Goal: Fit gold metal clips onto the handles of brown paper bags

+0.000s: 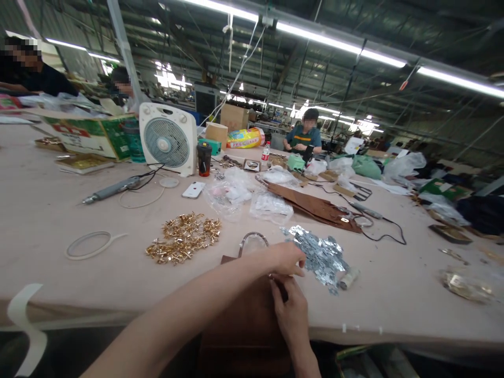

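Left hand (pixel 286 260) curled closed at the brown leather piece's (pixel 242 320) top edge, right hand (pixel 292 311) pinching that edge just beneath; silver pieces (pixel 321 254) right beside.

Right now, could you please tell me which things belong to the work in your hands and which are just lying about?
In hand: brown piece at left hand and right hand; silver pieces beside them.
Lying about: gold pieces, fan, phone, tape ring.
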`<control>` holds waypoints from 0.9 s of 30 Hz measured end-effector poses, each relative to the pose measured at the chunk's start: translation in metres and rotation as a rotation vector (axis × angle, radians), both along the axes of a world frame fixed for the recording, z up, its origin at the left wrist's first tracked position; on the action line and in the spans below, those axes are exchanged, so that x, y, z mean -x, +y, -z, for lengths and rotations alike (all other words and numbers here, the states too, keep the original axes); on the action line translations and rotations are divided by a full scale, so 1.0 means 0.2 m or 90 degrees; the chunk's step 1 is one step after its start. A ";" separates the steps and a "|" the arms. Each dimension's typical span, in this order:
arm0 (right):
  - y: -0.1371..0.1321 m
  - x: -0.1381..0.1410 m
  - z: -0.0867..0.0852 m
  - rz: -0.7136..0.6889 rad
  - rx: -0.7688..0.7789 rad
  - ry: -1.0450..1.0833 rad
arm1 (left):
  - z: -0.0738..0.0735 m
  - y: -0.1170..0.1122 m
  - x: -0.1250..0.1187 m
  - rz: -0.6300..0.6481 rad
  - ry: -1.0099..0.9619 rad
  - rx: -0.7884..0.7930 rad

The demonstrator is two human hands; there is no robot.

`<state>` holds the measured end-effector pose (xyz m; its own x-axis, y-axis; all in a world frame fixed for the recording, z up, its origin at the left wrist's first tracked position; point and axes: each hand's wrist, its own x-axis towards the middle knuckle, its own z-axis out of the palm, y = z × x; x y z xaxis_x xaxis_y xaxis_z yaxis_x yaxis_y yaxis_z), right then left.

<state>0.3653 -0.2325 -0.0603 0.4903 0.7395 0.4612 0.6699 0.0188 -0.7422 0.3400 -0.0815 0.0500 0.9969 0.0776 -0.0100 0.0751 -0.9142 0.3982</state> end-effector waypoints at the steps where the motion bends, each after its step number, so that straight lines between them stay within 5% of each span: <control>1: 0.01 0.00 0.00 0.012 0.008 0.009 | 0.01 -0.02 -0.02 -0.013 -0.006 0.025; 7: 0.03 -0.07 -0.02 0.112 0.051 0.173 | 0.04 -0.04 0.03 -0.130 -0.037 0.115; 13: 0.06 -0.14 -0.02 0.050 0.063 0.325 | 0.09 0.05 0.29 -0.267 0.023 0.037; 19: 0.06 -0.13 -0.02 0.046 0.043 0.338 | 0.18 0.02 0.37 -0.285 0.092 -0.086; 27: 0.04 -0.12 -0.01 0.059 0.055 0.290 | 0.27 0.07 0.33 -0.295 0.107 -0.007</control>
<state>0.3888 -0.2243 -0.0585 0.6944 0.7092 0.1219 0.2714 -0.1012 -0.9571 0.2733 -0.0680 -0.0032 0.8420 0.5140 -0.1640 0.5376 -0.7731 0.3367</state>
